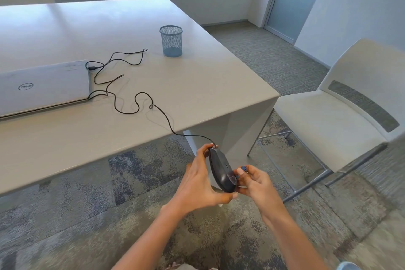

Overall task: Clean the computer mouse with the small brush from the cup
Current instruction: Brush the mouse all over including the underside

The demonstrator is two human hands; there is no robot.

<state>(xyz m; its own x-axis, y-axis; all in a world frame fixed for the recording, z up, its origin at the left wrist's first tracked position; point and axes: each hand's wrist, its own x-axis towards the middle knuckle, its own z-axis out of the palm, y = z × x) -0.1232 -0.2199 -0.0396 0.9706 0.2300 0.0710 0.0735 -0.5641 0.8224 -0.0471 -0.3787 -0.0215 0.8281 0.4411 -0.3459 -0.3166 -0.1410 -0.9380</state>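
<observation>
In the head view, the computer mouse (221,171) is showing as a dark, smooth oval shell with a dull sheen, tilted on its side and held in the air below the table's near edge, over the floor. The left hand (197,182) is cradling it: the fingers are curling round its far end while the thumb is pressing along the near end. A thin black cable (135,98) is running from the mouse's far end up over the table (197,85) edge and lying in loose loops across the top toward the side of a closed silver laptop (43,87).

The right hand (254,182) is sitting just beside the mouse with its fingers bunched together, pinching the small brush (241,172); only a short blue part is showing between the fingertips, touching the near end of the mouse. The bristles are too small to make out.

Further back on the matte, pale table, a blue wire-mesh cup (171,41) is standing upright, well apart from the hands. A white moulded chair (328,112) on thin metal legs is standing to the right on mottled grey carpet (142,173).
</observation>
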